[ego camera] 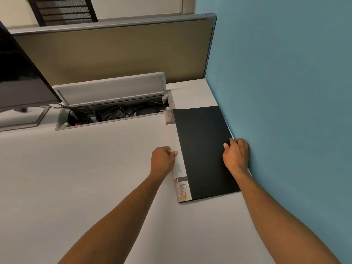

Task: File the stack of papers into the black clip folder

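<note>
The black clip folder (202, 149) lies closed and flat on the white desk (85, 178), against the blue wall at the right. Its white spine with a "SMART LIFE" label faces left. My left hand (162, 161) grips the spine edge about halfway along, thumb on top. My right hand (236, 153) holds the folder's right edge next to the wall, fingers curled over the cover. No stack of papers is in view.
An open cable tray (114, 113) with black cables and a raised grey lid sits in the desk behind the folder. A dark monitor (21, 79) on its stand is at the far left. A beige partition (114, 52) closes the back; the blue wall (285, 92) bounds the right.
</note>
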The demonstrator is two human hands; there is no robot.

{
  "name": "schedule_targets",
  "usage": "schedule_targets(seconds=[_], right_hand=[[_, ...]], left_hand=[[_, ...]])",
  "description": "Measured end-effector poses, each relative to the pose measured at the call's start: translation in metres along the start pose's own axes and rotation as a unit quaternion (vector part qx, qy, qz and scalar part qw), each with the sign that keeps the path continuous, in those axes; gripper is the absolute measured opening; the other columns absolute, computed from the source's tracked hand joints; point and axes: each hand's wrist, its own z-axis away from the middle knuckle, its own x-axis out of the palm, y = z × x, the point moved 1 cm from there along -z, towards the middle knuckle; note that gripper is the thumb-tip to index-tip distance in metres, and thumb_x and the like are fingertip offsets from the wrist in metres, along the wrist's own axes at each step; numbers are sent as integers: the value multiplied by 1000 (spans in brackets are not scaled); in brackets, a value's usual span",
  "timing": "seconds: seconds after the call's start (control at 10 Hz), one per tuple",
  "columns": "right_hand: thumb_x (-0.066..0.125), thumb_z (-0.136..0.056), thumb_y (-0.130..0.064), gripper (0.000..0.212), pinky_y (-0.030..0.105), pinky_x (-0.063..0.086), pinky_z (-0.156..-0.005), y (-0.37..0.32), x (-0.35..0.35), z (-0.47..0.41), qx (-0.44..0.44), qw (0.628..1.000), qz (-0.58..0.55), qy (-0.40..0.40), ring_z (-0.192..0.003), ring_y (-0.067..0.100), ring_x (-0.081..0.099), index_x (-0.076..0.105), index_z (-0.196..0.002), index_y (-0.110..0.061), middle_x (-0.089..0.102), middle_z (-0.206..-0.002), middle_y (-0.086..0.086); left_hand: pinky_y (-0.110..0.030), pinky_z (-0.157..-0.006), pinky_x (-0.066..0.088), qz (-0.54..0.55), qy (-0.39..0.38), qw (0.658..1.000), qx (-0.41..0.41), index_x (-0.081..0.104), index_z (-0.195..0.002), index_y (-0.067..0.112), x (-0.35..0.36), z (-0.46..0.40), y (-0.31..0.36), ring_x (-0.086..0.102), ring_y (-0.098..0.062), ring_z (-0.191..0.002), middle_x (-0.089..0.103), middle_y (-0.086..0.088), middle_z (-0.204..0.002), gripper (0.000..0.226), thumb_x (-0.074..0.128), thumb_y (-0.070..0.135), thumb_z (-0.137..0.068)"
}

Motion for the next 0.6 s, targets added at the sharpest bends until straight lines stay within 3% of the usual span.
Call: schedule_targets(seconds=[0.2, 0.3, 0.4, 0.5, 0.6], right_hand=[[54, -92, -9, 31, 40, 41, -93, -5, -4, -2, -2, 999, 28, -19, -111, 35, 50, 58, -122, 0, 58, -117, 21], [56, -84, -3, 41, 41, 40, -99, -6, -5, -1, 7, 999, 33, -34, -114, 36, 48, 55, -125, 0, 57, -121, 21], [53, -85, -4, 42, 43, 40, -98, -10, -7, 4, 14, 999, 27, -28, -114, 36, 49, 54, -126, 0, 56, -123, 22], [53, -90, -9, 36, 43, 42, -94, -22, -6, 15, -16, 1000, 6, 10, -114, 34, 50, 55, -126, -1, 58, -124, 19], [51, -95, -14, 31, 42, 44, -92, -40, -4, 26, -53, 998, -25, 32, -114, 32, 52, 58, -122, -2, 61, -120, 17]], left_hand=[[-26, -73, 42, 4, -6, 1000, 6, 61, -98, 13, 3, 0, 3, 53, -10, -67, 60, 4, -96, 25, 62, 36, -91], [-25, -71, 41, -9, -10, 1000, 12, 60, -93, 14, 1, -1, 1, 53, -9, -63, 66, -2, -98, 25, 62, 39, -91], [-25, -73, 42, 2, -22, 1000, 10, 64, -105, 10, -5, 1, -1, 58, -13, -73, 68, -6, -106, 35, 60, 41, -91], [-31, -89, 47, -10, -3, 1000, 15, 60, -126, 9, -15, 5, -10, 63, -21, -96, 66, -8, -119, 46, 57, 42, -94], [-37, -100, 45, -6, 27, 999, 21, 59, -128, 10, -33, 12, -19, 62, -25, -109, 64, -10, -125, 45, 55, 39, -95]])
